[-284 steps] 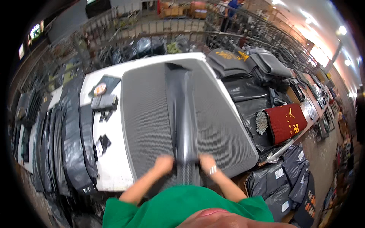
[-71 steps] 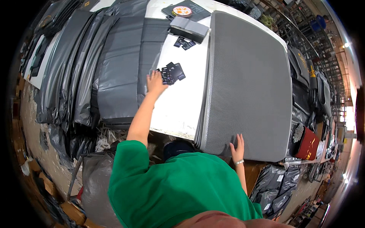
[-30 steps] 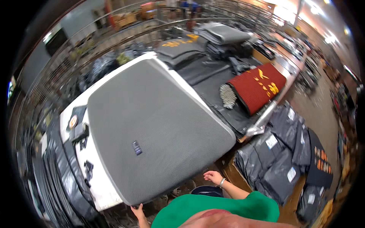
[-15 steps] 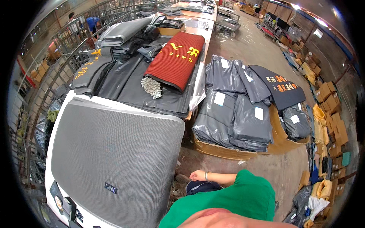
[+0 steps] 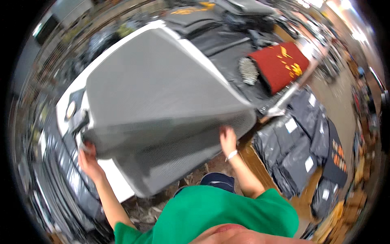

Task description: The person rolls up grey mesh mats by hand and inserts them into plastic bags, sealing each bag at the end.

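Observation:
A big grey mesh mat (image 5: 162,97) covers most of the white table (image 5: 118,179), and its near part is folded and lifted off the table. My left hand (image 5: 90,156) grips the mat's left corner at the table's left side. My right hand (image 5: 227,140) holds the mat's right edge near the table's front right corner. A thin white band circles my right wrist.
A red mat with yellow marks (image 5: 282,65) lies on dark folded goods to the right. Grey plastic parcels (image 5: 296,138) fill a low pallet at the right. More grey bags (image 5: 61,175) are stacked along the left. A round disc (image 5: 71,110) sits on the table's left.
The view has swung back from the pallet to the table. Both hands now hold the grey mat and have raised its near part; before, the mat lay flat.

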A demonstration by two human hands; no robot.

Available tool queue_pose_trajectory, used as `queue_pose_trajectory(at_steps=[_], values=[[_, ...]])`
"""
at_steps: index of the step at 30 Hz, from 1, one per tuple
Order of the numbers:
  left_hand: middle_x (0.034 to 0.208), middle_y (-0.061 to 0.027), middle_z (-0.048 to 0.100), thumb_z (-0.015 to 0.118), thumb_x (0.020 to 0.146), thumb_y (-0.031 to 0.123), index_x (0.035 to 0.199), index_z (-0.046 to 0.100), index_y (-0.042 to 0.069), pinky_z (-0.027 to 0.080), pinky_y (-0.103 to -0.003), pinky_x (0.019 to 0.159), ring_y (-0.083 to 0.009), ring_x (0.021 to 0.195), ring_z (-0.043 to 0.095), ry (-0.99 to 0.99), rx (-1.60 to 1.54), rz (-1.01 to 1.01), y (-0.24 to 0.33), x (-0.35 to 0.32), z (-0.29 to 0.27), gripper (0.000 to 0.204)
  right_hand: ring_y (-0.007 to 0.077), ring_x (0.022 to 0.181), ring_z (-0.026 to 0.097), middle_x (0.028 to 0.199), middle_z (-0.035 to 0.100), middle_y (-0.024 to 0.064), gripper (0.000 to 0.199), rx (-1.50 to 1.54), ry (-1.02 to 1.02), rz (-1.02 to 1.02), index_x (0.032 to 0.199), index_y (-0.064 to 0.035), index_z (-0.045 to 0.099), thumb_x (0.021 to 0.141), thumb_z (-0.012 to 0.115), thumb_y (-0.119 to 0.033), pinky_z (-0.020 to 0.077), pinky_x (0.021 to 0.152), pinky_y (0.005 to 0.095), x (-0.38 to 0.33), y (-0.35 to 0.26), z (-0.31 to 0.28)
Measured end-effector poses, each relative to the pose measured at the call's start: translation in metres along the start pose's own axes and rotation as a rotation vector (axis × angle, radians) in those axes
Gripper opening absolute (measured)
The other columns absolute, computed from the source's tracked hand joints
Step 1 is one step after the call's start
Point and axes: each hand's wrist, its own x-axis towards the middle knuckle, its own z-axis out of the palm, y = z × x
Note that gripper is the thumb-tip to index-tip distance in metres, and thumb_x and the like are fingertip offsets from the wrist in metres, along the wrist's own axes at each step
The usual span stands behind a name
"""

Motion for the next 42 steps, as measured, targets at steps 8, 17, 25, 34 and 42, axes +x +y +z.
queue_pose_trajectory(at_steps=[8,17,25,34,42], values=[[0.137,-0.0157,0.044,0.044,0.096,0.028,0.133,0.043,0.000,0.027,-0.037,0.109,-0.0278,0.129,0.039,-0.090,0.746,0.220,-0.072,0.094,0.036,0.046,0.0310,0.139,0.020,0.150,0.024,0.0104,0.063,-0.292,-0.411,-0.469,0.140,-0.0194,0.036,0.084,0.060,-0.039,0.0206,0.108,0.0577,0.181,-0.093,0.115],[0.145,-0.0072,0.036,0.063,0.076,0.051,0.142,0.032,0.015,0.021,-0.056,0.108,-0.0284,0.134,0.031,-0.648,1.589,0.233,-0.194,-0.041,0.010,0.081,0.0255,0.134,0.032,0.142,0.038,0.0062,0.064,-0.710,-0.590,-0.852,0.138,-0.0223,0.037,0.081,0.065,-0.032,0.0274,0.108,0.0489,0.195,-0.105,0.123],[0.099,-0.0030,0.069,0.073,0.062,0.012,0.103,0.065,0.014,0.052,-0.035,0.074,-0.0206,0.089,0.067,-0.586,1.378,0.415,-0.113,-0.033,0.008,0.041,0.0203,0.109,0.058,0.115,0.063,0.0026,0.040,-0.337,-0.430,-1.097,0.115,-0.0145,0.060,0.075,0.064,-0.013,0.0445,0.095,0.0382,0.197,-0.106,0.070],[0.099,-0.0070,0.065,0.068,0.072,0.017,0.115,0.056,0.014,0.051,-0.039,0.070,-0.0275,0.086,0.063,-0.907,1.291,-0.203,-0.074,-0.188,-0.044,0.045,0.0247,0.085,0.063,0.088,0.066,0.0071,0.036,-0.321,-1.125,-0.578,0.107,-0.0129,0.063,0.072,0.070,-0.018,0.0502,0.076,0.0374,0.081,-0.034,-0.010],[0.111,-0.0079,0.054,0.068,0.076,0.028,0.120,0.054,0.013,0.041,-0.041,0.087,-0.0269,0.102,0.051,-0.854,1.503,0.157,-0.103,-0.124,-0.021,0.049,0.0258,0.102,0.051,0.107,0.056,0.0055,0.055,-0.363,-0.616,-1.086,0.114,-0.0070,0.057,0.069,0.072,-0.034,0.0402,0.090,0.0400,0.114,-0.067,0.044]])
